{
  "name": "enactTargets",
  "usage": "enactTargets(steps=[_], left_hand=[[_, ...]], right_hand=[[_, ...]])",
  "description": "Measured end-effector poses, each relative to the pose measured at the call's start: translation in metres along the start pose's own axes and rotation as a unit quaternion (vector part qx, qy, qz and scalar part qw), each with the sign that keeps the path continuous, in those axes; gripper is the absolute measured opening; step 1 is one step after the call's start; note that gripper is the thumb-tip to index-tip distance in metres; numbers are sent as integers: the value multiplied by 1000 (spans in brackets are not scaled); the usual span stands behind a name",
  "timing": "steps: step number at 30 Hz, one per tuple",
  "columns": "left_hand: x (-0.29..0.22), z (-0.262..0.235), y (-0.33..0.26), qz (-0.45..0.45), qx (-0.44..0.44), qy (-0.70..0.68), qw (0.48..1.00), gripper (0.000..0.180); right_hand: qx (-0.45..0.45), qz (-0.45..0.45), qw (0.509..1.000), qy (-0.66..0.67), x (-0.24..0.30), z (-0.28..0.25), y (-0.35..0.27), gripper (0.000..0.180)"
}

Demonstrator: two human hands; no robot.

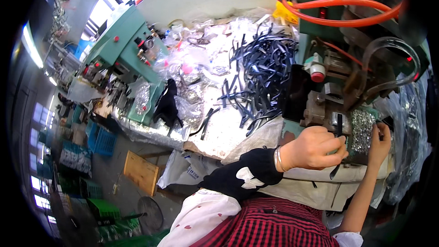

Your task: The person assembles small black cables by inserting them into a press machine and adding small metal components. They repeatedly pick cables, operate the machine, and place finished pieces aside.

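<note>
One thin, black, flexible strip [339, 123] is in process: the left hand [314, 150] is curled closed on it, just in front of the brown metal machine block [315, 107]. The right hand [381, 142] has fingers bent at the right edge of the heap of small silver metal pieces [362, 128]; whether it grips one cannot be told. The tangled pile of black strips [270, 64] lies farther left on the white-covered counter [224, 132]; whether these are finished or waiting is not determinable. The held strip appears unfinished.
</note>
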State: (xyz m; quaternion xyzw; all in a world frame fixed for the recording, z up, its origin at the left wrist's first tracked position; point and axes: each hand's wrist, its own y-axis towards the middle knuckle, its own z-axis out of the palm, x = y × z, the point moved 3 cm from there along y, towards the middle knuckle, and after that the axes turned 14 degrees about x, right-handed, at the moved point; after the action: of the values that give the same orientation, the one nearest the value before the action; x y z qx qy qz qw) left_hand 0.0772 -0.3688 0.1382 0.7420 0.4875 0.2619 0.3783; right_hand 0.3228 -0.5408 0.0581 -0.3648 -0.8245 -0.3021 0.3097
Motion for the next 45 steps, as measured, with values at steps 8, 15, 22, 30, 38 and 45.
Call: enactTargets(steps=[8, 15, 22, 30, 38, 45], left_hand=[[-5, 0, -3, -22, -10, -21, 999, 22], [-18, -82, -69, -253, 55, 163, 952, 28], [35, -213, -182, -604, 162, 392, 675, 7], [62, -160, -234, -610, 143, 363, 689, 17], [160, -122, -223, -607, 64, 328, 721, 12], [214, -91, -234, -725, 253, 275, 579, 13]], right_hand=[[9, -38, 999, 20, -14, 20, -4, 13], [11, -2, 998, 70, -8, 24, -31, 6], [27, -20, 987, 160, 6, 27, -28, 11], [22, -21, 991, 131, -60, 29, -29, 23], [92, -76, 960, 253, 70, 32, -24, 17], [45, -59, 920, 384, 112, 71, -27, 31]])
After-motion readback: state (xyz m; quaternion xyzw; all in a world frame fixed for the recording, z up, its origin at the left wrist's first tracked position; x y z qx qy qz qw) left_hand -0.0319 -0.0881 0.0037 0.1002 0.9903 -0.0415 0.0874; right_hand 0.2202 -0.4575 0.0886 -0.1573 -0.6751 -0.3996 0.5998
